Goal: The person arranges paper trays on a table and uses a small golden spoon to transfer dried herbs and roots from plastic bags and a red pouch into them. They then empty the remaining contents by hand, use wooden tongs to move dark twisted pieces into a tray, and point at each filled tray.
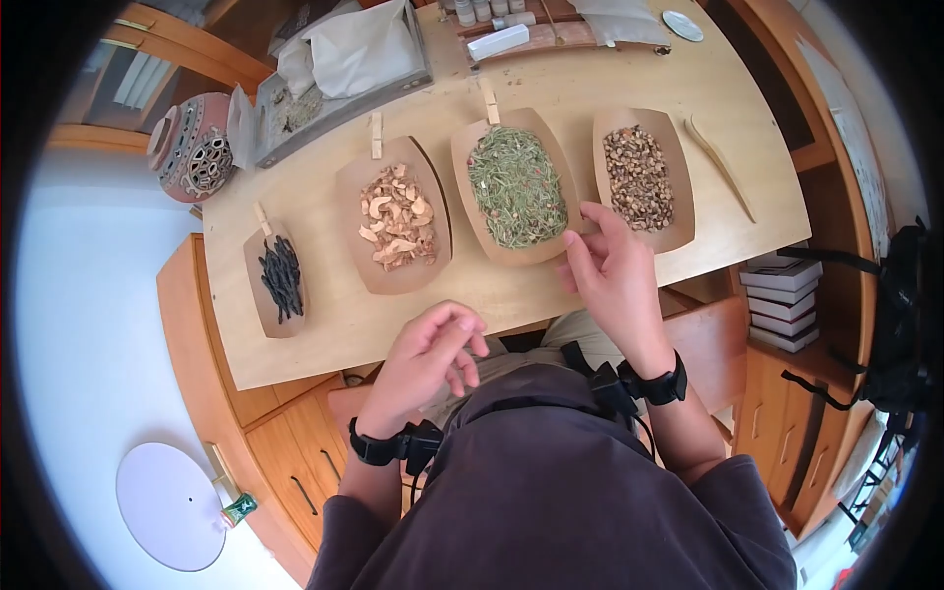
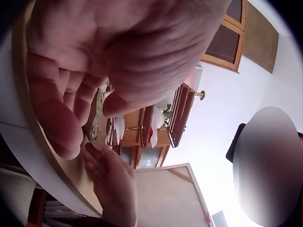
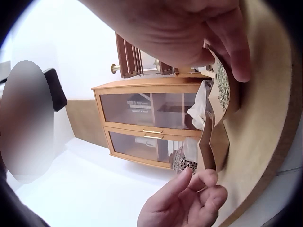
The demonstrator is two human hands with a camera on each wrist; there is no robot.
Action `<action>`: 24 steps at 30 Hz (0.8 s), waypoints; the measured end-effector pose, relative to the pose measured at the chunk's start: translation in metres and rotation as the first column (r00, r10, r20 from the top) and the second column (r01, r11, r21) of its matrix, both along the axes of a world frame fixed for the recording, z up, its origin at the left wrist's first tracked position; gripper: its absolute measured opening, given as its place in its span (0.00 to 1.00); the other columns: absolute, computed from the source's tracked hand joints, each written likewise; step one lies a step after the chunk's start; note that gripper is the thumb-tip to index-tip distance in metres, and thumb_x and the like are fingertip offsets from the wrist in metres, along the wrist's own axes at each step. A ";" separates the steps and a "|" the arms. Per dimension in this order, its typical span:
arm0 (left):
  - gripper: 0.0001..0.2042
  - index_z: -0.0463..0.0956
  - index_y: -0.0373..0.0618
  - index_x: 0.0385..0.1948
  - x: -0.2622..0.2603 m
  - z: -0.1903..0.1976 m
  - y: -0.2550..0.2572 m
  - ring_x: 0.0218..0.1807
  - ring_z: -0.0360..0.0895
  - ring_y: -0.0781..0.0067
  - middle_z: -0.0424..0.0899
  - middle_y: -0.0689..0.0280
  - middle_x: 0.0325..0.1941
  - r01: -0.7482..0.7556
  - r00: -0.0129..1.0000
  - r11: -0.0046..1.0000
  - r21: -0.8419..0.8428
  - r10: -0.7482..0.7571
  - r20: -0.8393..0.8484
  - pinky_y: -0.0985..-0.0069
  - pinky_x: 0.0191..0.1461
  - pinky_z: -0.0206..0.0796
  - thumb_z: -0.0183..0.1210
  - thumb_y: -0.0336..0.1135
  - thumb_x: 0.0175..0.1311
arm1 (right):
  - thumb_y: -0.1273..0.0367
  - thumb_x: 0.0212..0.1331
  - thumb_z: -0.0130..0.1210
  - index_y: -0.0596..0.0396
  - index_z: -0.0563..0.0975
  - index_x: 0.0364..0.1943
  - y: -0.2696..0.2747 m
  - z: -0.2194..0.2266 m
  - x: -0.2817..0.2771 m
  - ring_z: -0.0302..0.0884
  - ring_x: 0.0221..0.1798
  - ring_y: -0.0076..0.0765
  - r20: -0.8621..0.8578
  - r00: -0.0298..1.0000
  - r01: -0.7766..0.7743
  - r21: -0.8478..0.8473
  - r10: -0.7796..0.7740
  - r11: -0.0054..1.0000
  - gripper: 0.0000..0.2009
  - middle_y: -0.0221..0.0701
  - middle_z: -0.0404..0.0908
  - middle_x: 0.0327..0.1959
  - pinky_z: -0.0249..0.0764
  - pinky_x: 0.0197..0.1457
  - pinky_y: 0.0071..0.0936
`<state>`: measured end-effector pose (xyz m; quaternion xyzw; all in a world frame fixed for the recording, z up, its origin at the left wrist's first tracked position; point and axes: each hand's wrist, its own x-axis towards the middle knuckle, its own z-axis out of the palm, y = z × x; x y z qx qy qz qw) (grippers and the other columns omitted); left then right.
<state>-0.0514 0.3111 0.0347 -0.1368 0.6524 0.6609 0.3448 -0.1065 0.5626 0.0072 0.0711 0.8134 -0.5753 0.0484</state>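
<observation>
In the head view my right hand [image 1: 615, 280] is at the near right edge of a brown paper tray [image 1: 470, 218] of dried green herb [image 1: 516, 187]. Its thumb tip overlaps the tray's rim, with a gap between thumb and forefinger. My left hand [image 1: 428, 359], loosely curled and holding nothing, hovers by the table's front edge. Nearest to it lies a paper tray [image 1: 379, 280] of pale dried slices [image 1: 396, 216]. Another tray [image 1: 678, 147], with brown speckled pieces [image 1: 637, 177], sits right of the herb. A small tray [image 1: 261, 310] of dark sticks [image 1: 281, 280] is leftmost.
Wooden clothespins [image 1: 377, 136] are on three trays' far ends. A curved wooden stick [image 1: 723, 172] lies at the right. Behind stand a grey tray [image 1: 418, 74] with white cloth, a patterned pot [image 1: 197, 147] and a rack [image 1: 541, 39] of small bottles. Stacked boxes [image 1: 782, 300] fill a right-hand shelf.
</observation>
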 end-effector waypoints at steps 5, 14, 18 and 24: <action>0.16 0.74 0.44 0.48 0.008 -0.006 -0.029 0.27 0.83 0.76 0.82 0.63 0.38 -0.183 0.983 0.983 -0.034 0.182 -0.018 0.81 0.26 0.73 0.51 0.49 0.84 | 0.72 0.70 0.62 0.61 0.76 0.63 0.012 -0.004 0.016 0.88 0.26 0.35 -0.120 0.988 0.102 0.053 -0.095 0.993 0.19 0.42 0.88 0.27 0.79 0.33 0.31; 0.21 0.72 0.41 0.43 -0.002 -0.011 -0.045 0.26 0.82 0.74 0.82 0.60 0.37 -0.317 0.946 0.935 -0.158 0.301 -0.117 0.79 0.25 0.73 0.50 0.54 0.84 | 0.70 0.67 0.66 0.54 0.88 0.50 0.037 -0.017 0.013 0.73 0.19 0.33 -0.273 0.960 0.195 0.467 -0.069 0.863 0.10 0.37 0.77 0.18 0.73 0.29 0.30; 0.22 0.71 0.40 0.42 -0.003 -0.009 -0.043 0.25 0.82 0.74 0.81 0.61 0.35 -0.336 0.937 0.925 -0.177 0.309 -0.164 0.80 0.24 0.72 0.51 0.54 0.83 | 0.70 0.67 0.66 0.55 0.89 0.47 0.034 -0.013 0.002 0.71 0.18 0.33 -0.294 0.954 0.193 0.468 -0.054 0.862 0.08 0.37 0.76 0.17 0.72 0.28 0.30; 0.24 0.73 0.42 0.29 -0.002 -0.021 -0.051 0.21 0.74 0.81 0.73 0.71 0.20 -0.396 0.891 0.885 -0.243 0.307 -0.333 0.80 0.22 0.64 0.53 0.53 0.83 | 0.69 0.67 0.67 0.54 0.89 0.46 0.031 -0.007 -0.006 0.68 0.18 0.29 -0.280 0.959 0.167 0.457 -0.037 0.874 0.08 0.35 0.76 0.16 0.69 0.27 0.27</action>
